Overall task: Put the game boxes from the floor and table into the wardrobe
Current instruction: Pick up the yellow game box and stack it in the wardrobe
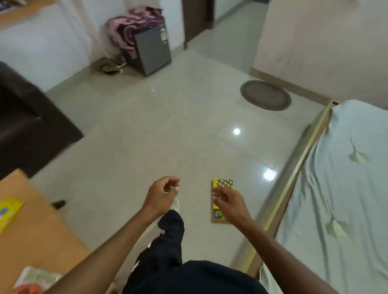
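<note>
A yellow game box (223, 184) with a coloured cube pattern lies flat on the tiled floor beside the bed. My right hand (227, 200) hovers above it, fingers loosely curled, holding nothing, and hides the box's middle. My left hand (165, 193) hangs in the air to the left of the box, fingers loosely curled and empty. A second yellow game box (2, 215) lies on the wooden table (42, 229) at the lower left. A third box or book (37, 281), white and orange, lies at the table's near edge. No wardrobe is in view.
A bed (345, 196) with a pale blue sheet fills the right side. A dark sofa (24, 123) stands at the left. At the back stand a small grey fridge (151, 50) with purple cloth on it and a round mat (265, 95). My leg (168, 238) steps forward.
</note>
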Demonstrator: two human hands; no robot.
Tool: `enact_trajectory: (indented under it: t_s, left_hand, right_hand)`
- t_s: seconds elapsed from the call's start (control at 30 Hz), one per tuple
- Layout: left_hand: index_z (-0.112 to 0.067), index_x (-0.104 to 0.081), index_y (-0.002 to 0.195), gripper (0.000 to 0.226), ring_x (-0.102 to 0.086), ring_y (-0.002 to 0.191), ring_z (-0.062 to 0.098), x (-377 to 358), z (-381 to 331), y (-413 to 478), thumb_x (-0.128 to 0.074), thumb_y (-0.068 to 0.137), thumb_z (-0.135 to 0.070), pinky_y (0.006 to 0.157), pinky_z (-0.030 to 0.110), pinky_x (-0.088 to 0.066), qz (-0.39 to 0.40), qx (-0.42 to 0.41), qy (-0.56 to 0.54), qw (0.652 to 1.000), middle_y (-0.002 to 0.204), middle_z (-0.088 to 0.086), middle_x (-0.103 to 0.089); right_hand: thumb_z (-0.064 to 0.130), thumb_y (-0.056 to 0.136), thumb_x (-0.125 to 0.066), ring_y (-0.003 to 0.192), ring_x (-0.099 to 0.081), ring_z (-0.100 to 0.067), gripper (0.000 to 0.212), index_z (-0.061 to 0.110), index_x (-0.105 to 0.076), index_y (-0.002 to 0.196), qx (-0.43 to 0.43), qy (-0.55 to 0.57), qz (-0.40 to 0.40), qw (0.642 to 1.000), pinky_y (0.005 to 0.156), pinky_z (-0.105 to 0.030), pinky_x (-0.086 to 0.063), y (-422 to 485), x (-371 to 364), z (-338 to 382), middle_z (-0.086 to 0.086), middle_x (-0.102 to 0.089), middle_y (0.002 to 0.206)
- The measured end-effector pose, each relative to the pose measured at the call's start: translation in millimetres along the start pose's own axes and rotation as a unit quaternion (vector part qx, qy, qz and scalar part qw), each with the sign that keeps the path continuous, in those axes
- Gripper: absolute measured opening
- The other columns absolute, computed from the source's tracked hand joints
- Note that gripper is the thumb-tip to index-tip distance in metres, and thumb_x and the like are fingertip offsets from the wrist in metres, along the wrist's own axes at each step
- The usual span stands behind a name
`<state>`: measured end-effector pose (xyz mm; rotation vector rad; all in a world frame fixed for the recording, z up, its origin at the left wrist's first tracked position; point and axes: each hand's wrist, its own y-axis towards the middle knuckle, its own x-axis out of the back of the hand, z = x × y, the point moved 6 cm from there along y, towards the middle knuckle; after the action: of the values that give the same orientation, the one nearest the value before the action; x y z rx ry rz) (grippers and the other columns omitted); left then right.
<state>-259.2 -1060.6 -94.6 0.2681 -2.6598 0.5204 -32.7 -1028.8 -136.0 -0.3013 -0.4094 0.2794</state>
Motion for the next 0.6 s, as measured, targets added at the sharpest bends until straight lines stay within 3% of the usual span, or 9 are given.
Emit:
enact_trajectory:
  t_s: [0.13, 0.23, 0.4, 0.6]
  left_hand:
    - [-0.018, -0.067, 0.111, 0.024, -0.063, 0.091, 0.002, -31.3, -52.6, 132.3, -0.061, 0.090, -0.008, 0.074, 0.006, -0.047, 0.146, -0.050, 0.091, 0.984, 0.102, -0.004, -0.070]
    - [-0.017, -0.066, 0.113, 0.025, -0.064, 0.092, 0.007, -75.4, -92.8, 200.2, -0.061, 0.090, -0.009, 0.074, 0.005, -0.046, 0.289, -0.097, 0.190, 0.933, 0.104, -0.002, -0.069]
    - [-0.018, -0.066, 0.110, 0.024, -0.067, 0.093, 0.018, -151.1, -138.3, 256.9, -0.062, 0.088, -0.011, 0.081, 0.023, -0.052, 0.440, -0.170, 0.294, 0.832, 0.101, 0.000, -0.069]
    - [-0.016, -0.066, 0.113, 0.025, -0.066, 0.087, 0.015, -274.5, -119.9, 286.3, -0.062, 0.088, -0.013, 0.080, 0.026, -0.052, 0.534, -0.238, 0.406, 0.702, 0.103, 0.001, -0.069]
  right_hand:
    - [0.013, 0.082, -0.066, 0.084, -0.067, -0.004, 0.024, 0.020, -0.071, 0.105, -0.069, 0.047, -0.122, 0.989, 0.079, -0.021, -0.053, 75.5, 28.8, -9.9, 0.004, -0.072, 0.090]
    - [0.009, 0.082, -0.067, 0.090, -0.068, -0.008, 0.025, 0.018, -0.071, 0.105, -0.129, 0.109, -0.246, 0.954, 0.082, -0.022, -0.053, 98.4, 55.1, -20.2, 0.003, -0.072, 0.093]
    - [0.014, 0.082, -0.067, 0.090, -0.068, -0.013, 0.021, 0.023, -0.070, 0.101, -0.219, 0.241, -0.409, 0.852, 0.086, -0.036, -0.055, 89.8, 69.0, -46.3, 0.001, -0.072, 0.094]
    - [0.010, 0.083, -0.065, 0.085, -0.066, -0.014, 0.020, 0.021, -0.069, 0.099, -0.318, 0.343, -0.524, 0.712, 0.084, -0.032, -0.053, 84.9, 37.4, -114.5, -0.001, -0.071, 0.090]
